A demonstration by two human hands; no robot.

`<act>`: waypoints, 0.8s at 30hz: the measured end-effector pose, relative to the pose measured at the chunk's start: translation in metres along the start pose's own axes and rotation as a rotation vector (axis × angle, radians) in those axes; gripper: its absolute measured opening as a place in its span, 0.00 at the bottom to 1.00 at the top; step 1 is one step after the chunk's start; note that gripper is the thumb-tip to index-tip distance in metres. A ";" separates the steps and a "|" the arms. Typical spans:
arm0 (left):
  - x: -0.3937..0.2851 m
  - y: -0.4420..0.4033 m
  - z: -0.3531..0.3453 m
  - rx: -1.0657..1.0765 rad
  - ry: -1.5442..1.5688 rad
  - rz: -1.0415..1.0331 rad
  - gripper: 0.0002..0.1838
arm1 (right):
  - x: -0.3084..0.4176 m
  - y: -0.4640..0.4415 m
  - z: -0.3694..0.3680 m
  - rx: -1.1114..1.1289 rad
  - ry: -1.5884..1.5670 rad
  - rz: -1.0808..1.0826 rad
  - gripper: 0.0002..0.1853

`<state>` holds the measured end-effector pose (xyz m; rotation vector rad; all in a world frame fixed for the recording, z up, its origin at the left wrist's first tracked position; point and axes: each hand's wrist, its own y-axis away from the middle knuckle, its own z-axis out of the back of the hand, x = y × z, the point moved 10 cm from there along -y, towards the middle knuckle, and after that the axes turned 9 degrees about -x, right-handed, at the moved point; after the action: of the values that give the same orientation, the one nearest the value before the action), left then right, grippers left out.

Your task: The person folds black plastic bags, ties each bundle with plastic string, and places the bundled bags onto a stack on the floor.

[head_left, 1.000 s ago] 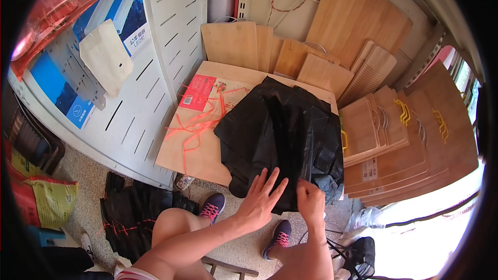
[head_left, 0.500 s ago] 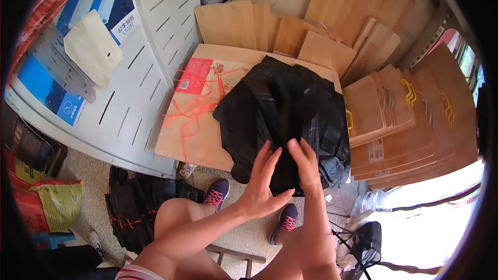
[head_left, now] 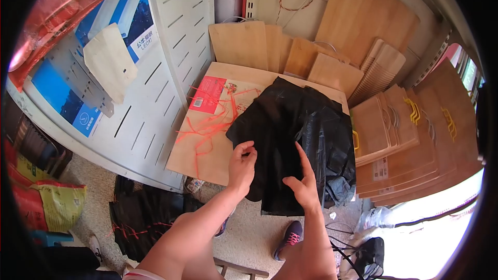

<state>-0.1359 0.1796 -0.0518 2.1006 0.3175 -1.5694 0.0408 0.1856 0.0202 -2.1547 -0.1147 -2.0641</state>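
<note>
Hands now sitting wider apart than half a second ago, when both were hanging close together over the near part of the black plastic. Left hand (head_left: 242, 168) is now lying at the left edge of the plastic, fingers curling in toward the thumb; can't tell if it's pinching anything. Right hand (head_left: 303, 181) is staying over the near right part, thumb standing away from the fingers, nothing visible in its grip; can't tell if it's touching.

Black plastic (head_left: 280, 119) is lying on the right part of the desk (head_left: 179, 158). Its near flap is now showing wider and squarer between the hands, hanging past the front edge. A second ago the left hand was spreading flat there and the right was bunching into a fist.

Red strings (head_left: 234, 106) are still lying on the left of the desk, near the red label (head_left: 207, 93). Wooden boards (head_left: 384, 129) are still standing on the right. Tied black bundle (head_left: 140, 218) is still lying on the floor, left side.
</note>
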 end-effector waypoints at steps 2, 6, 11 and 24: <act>0.000 -0.013 0.003 -0.031 -0.062 -0.066 0.16 | -0.001 0.001 -0.006 0.014 -0.019 0.032 0.49; 0.013 -0.021 -0.012 0.068 0.119 -0.011 0.21 | 0.004 0.000 -0.036 0.204 -0.008 0.069 0.47; 0.015 -0.012 -0.038 0.243 0.200 0.121 0.32 | 0.000 -0.012 -0.032 0.212 0.107 0.166 0.50; -0.043 0.002 -0.032 0.221 0.127 -0.128 0.42 | -0.038 -0.026 -0.079 0.250 -0.255 -0.135 0.49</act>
<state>-0.1217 0.1985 -0.0041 2.3986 0.3418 -1.6105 -0.0432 0.2006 -0.0132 -2.2908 -0.5307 -1.7176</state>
